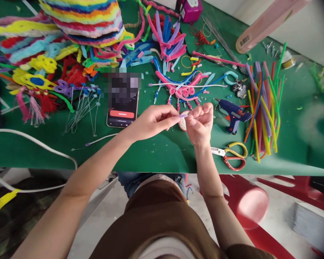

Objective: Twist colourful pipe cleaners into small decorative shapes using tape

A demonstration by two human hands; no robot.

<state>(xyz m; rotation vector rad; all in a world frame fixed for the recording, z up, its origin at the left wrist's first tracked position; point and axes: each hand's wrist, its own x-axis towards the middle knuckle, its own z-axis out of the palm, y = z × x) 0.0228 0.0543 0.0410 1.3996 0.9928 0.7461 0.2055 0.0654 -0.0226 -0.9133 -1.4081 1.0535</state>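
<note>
Over the front of the table, my two hands meet almost fingertip to fingertip. Between thumb and fingers, my left hand [163,120] pinches a small purple piece [183,116], whose kind is too small to make out. My right hand [200,124] is curled, its thumb and fingers closed near the other end of that piece; what they hold is hidden. Just below them, a small round dish of tiny white beads [183,125] is partly covered by my hands. Beyond them lie pink and blue fuzzy strips with beaded ends [185,92] and a silvery beaded strand [189,85].
Right of my hands lie a blue glue gun [233,114], scissors [235,155] and a bundle of coloured fuzzy sticks [264,108]. A phone [122,108] lies to the left, near wires with blue ends [83,104]. Colourful fuzzy piles [43,64] fill the back left.
</note>
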